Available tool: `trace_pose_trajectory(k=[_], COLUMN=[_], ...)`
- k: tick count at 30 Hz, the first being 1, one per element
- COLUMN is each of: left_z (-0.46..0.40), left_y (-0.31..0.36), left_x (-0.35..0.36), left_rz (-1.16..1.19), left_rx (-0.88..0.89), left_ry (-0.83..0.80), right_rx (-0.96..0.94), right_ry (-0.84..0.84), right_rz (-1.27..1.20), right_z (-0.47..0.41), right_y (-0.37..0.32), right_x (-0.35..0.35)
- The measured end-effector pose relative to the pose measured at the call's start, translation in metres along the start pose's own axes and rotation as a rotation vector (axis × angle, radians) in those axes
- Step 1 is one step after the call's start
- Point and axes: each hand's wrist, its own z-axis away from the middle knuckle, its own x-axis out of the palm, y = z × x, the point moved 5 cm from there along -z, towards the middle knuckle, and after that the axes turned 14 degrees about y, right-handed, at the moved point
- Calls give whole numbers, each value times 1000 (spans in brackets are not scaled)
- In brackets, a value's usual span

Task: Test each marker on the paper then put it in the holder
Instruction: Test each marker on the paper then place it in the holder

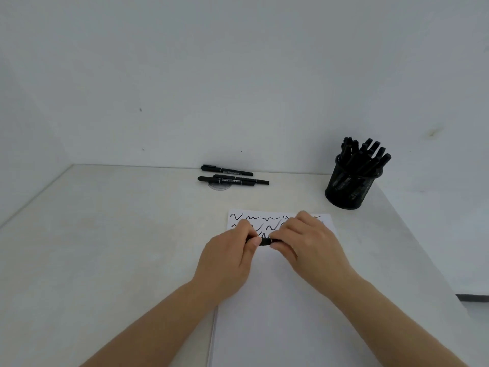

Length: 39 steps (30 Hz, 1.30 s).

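1. I have both hands meeting over the paper [277,300] at the centre of my view, each gripping one end of a single black marker [265,241] held level just above the sheet.
2. My left hand [227,258] pinches the marker's left end between thumb and curled fingers; my right hand [312,247] wraps the right end. Only a short middle stretch of the barrel shows between them.
3. I judge the step as working the cap, but I cannot tell whether it is coming off or going on: the tip is hidden.
4. Two rows of black squiggles [254,221] sit at the sheet's 12 o'clock edge, partly behind my hands, so many tests are done.
5. The mesh holder [349,186] stands at 2 o'clock on the surface [119,247], well apart from the paper and crowded with markers.
6. Three loose markers [232,176] lie at 12 o'clock by the wall, untested by my reckoning.
7. If uncapping, next comes a short stroke in blank space below the squiggles; if capping, a firm press, then a carry to 2 o'clock, finding a gap among the packed markers.
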Motion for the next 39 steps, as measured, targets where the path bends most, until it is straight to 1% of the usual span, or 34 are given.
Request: trace_pose_trajectory(k=[2, 4, 7, 8, 9, 10, 12, 13, 14, 16, 21, 23, 27, 30, 33, 36, 39], left_z=[-4, -12, -38, -50, -64, -79, -104, -114, -121, -128, -135, -134, -133, -132, -129, -128, -127], left_y=[5, 6, -11, -22, -35, -48, -76, -89, -98, -109, -114, -113, -117, -121, -122, -121, -117], left_x=[-3, -7, -9, -7, -4, -2, 4, 7, 10, 14, 25, 29, 30, 30, 27, 26, 27], left_rz=[19, 155, 468, 497, 447, 324, -34, -175, -277, -406, -490, -525, -488, -509, -506, -516, -504], left_rx=[61, 44, -151, -217, -250, -249, -230, -215, -184, -119, -84, -48, -106, -96, -105, -80, -52], left_ry=[28, 41, 97, 121, 130, 118, 34, -4, -33, -68, -112, -131, -155, -175, -147, -116, -119], right_rx=[-20, 26, 201, 255, 312, 367, 449, 487, 523, 602, 798, 816, 882, 881, 855, 843, 816], right_ry=[-23, -70, -151, -151, -137, -106, -20, 24, 79, 185, 436, 508, 659, 728, 727, 661, 586], right_rz=[11, 20, 42, 50, 44, 30, 1, -19, -41, -83, -158, -164, -194, -170, -134, -117, -95], right_z=[-6, -11, -16, -16, -17, -18, -23, -25, -28, -34, -44, -46, -42, -40, -44, -46, -45], right_y=[-5, -6, 8, 15, 24, 32, 47, 56, 65, 84, 128, 139, 153, 161, 166, 169, 170], right_x=[0, 0, 4, 4, 3, -1, -10, -15, -20, -32, -62, -70, -75, -75, -75, -67, -57])
